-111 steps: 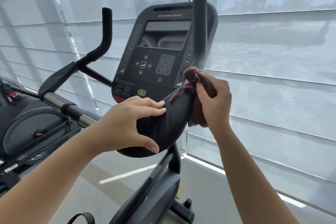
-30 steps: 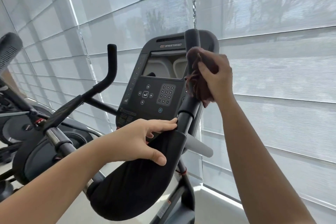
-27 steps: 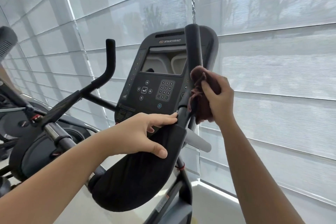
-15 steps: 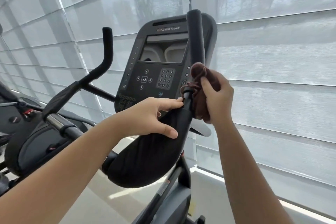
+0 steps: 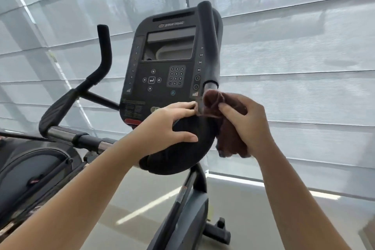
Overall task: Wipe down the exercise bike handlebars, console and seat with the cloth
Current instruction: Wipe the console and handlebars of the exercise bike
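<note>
While the fingers (image 5: 228,109) of the right hand (image 5: 249,126) curl round the cloth (image 5: 212,102), bunched against the bend of the handlebar (image 5: 209,46) beside the console (image 5: 162,79), the left hand (image 5: 162,128) clasps the pad (image 5: 182,160) between fingers and thumb, fingertips touching the cloth.

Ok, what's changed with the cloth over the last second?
The right hand slid the cloth down the handlebar, from high on the upright grip to the bend below it, beside the left hand. The left hand still holds the padded bend; the cloth stays gripped.
</note>
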Motion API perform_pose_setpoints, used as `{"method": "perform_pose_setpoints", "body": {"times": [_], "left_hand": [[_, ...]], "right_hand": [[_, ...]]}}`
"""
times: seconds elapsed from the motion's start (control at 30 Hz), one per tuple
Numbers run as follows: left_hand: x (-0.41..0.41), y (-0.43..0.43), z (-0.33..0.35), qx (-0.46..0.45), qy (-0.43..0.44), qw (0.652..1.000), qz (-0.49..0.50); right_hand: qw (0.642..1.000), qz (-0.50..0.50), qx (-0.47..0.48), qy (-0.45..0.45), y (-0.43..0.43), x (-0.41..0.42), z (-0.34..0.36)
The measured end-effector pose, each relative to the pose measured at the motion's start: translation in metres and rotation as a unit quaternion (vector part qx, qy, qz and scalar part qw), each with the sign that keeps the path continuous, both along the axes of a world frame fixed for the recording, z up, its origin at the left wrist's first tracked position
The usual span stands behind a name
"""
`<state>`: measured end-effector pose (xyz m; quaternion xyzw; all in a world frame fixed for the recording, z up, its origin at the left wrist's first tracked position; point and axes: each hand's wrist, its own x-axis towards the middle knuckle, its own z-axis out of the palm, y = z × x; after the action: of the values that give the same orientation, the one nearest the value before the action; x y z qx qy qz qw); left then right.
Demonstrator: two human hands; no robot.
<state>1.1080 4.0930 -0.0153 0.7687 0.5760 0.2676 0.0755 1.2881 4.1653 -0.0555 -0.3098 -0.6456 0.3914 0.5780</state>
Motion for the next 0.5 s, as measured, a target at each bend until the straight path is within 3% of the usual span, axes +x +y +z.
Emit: {"method": "perform_pose_setpoints", "body": {"times": [0.17,0.33,0.5], "left_hand": [[-0.019,-0.027,-0.016,0.037,-0.028,0.999,-0.02],[-0.017,-0.04,-0.027,0.086,-0.016,0.996,-0.02],[-0.018,-0.044,-0.038,0.129,-0.043,0.99,-0.028]], "right_hand": [[0.989,-0.145,0.019,0.034,-0.033,-0.023,-0.014],[0.979,-0.148,-0.081,0.116,-0.022,-0.028,-0.005],[0.96,-0.222,-0.045,0.166,-0.096,-0.055,-0.052]]}}
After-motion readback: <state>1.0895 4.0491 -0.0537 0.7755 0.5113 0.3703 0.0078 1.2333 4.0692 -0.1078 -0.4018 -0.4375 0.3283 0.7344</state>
